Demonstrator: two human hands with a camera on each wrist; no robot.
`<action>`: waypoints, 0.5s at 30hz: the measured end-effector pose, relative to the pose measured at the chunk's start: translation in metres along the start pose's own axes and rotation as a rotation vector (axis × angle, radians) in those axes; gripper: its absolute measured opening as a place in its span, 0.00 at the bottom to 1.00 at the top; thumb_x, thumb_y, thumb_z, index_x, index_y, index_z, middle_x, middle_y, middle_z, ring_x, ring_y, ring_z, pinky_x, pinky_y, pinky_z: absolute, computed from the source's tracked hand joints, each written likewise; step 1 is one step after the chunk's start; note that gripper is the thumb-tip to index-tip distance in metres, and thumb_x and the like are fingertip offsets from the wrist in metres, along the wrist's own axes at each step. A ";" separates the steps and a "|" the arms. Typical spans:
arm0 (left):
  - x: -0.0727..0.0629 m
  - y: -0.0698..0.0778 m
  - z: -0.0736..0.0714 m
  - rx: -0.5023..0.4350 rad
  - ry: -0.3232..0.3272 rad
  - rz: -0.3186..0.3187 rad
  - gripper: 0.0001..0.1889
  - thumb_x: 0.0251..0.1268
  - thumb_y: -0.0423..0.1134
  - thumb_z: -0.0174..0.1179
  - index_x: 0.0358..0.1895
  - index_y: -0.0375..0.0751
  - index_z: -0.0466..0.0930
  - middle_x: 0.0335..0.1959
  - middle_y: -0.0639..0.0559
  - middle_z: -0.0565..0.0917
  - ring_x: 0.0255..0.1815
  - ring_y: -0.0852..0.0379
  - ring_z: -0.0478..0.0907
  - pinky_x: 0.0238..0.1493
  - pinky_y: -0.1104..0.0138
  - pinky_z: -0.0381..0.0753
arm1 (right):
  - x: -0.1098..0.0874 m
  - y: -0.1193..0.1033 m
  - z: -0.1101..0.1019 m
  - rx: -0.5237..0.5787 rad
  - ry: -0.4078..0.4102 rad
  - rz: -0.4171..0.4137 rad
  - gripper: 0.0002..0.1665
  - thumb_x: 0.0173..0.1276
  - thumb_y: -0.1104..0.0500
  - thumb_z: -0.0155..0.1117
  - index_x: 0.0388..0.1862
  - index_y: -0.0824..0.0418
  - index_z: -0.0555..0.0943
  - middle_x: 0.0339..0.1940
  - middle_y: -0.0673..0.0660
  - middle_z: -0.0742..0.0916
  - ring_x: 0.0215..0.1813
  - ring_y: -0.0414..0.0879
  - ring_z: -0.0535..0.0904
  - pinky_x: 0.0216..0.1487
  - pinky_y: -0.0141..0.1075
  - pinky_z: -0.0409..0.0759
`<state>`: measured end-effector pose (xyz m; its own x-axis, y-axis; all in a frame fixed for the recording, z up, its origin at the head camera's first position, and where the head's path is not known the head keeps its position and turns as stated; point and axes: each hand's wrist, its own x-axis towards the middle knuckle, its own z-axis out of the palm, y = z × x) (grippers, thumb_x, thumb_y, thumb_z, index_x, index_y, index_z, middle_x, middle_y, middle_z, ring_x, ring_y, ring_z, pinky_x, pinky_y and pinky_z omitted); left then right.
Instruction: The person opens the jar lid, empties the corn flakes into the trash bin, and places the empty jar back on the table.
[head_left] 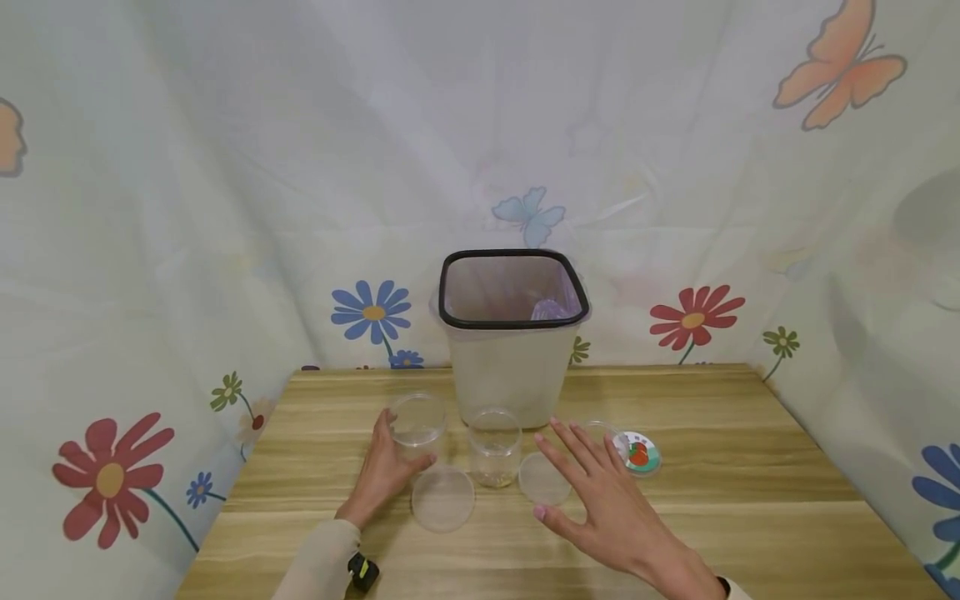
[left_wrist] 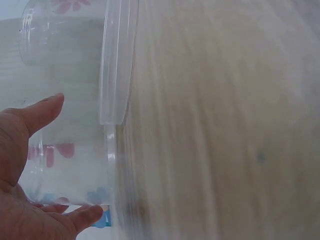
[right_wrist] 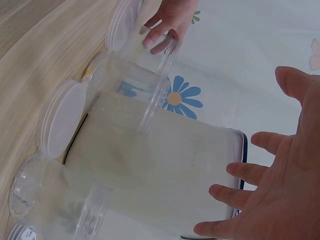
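Three clear plastic jars stand in a row on the table. My left hand [head_left: 386, 467] holds the left jar [head_left: 418, 421], thumb at its front and fingers round its left side. In the left wrist view, fingertips [left_wrist: 90, 215] lie along that jar's side. The middle jar [head_left: 495, 450] stands uncapped, a little yellowish matter at its bottom. Spread wide, my right hand [head_left: 603, 500] hovers by the right jar [right_wrist: 55, 200], which it partly hides in the head view. Translucent round lids lie in front: a left lid [head_left: 442, 498] and a middle lid [head_left: 545, 479].
A bin [head_left: 510, 367] with a black rim and a purple liner stands behind the jars. A lid with a red fruit picture [head_left: 639, 454] lies right of the right jar. Printed cloth [head_left: 225, 192] hangs round the wooden table [head_left: 720, 467].
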<state>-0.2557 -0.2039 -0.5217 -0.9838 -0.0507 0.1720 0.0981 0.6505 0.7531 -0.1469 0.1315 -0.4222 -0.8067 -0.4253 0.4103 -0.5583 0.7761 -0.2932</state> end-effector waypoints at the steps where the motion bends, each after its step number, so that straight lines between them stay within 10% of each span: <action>1: -0.001 -0.001 0.000 0.006 -0.004 -0.007 0.63 0.44 0.52 0.77 0.76 0.33 0.42 0.72 0.30 0.60 0.70 0.30 0.65 0.67 0.40 0.67 | 0.000 0.000 0.000 0.001 -0.004 0.004 0.47 0.64 0.37 0.64 0.78 0.37 0.55 0.81 0.48 0.58 0.78 0.60 0.59 0.76 0.64 0.47; 15: -0.008 0.024 -0.013 0.152 0.095 0.133 0.67 0.40 0.60 0.76 0.78 0.35 0.42 0.80 0.35 0.46 0.81 0.36 0.38 0.77 0.40 0.43 | 0.005 0.007 -0.007 -0.010 -0.001 0.007 0.46 0.64 0.35 0.63 0.78 0.41 0.59 0.81 0.50 0.61 0.78 0.59 0.59 0.71 0.68 0.52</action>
